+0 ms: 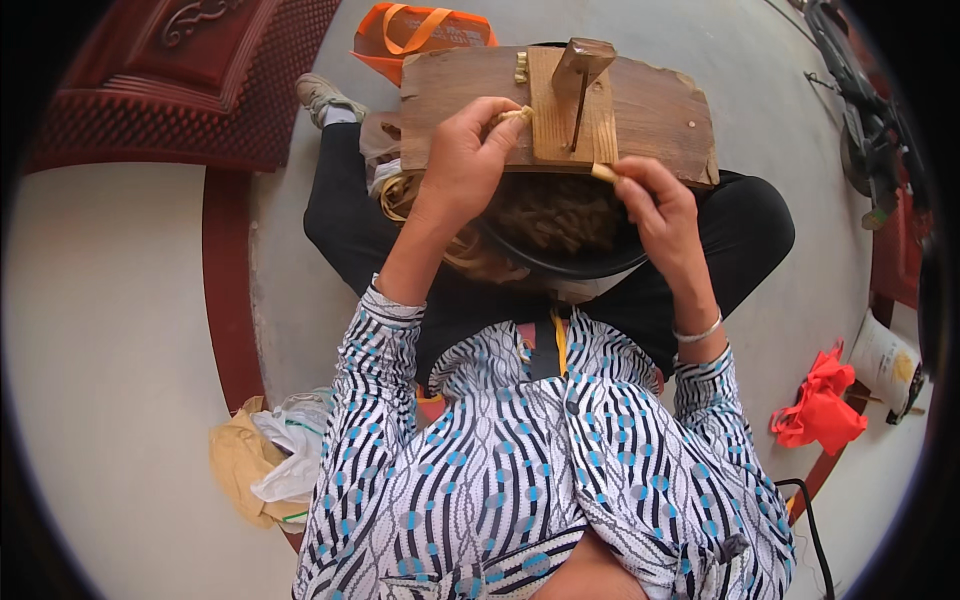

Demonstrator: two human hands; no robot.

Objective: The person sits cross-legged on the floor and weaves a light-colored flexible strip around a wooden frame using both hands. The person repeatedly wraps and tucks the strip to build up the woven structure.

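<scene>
My left hand (pixel 465 155) is closed in a pinch on a small pale-yellow piece (pixel 522 114), at the left edge of a light wooden block (pixel 556 125). Between the thumb and fingers of my right hand (pixel 660 210) is a short pale-yellow stick (pixel 604 173), held by the block's near right corner. From the block rises a brown wooden post (pixel 585 60), with a thin dark metal bar (pixel 580 115) running down toward me. Beside the block's far left, several small pale pieces (pixel 521 68) sit in a row. The wide brown board (pixel 655 105) lies under everything.
Below the board, between my legs, a dark basin (pixel 580 268) holds many brownish pieces (pixel 560 215). Beyond the board stands an orange bag (pixel 425 35). Plastic bags (pixel 380 145) lie at its left. A red bag (pixel 822 405) is on the right, paper and plastic bags (pixel 265 460) on the left.
</scene>
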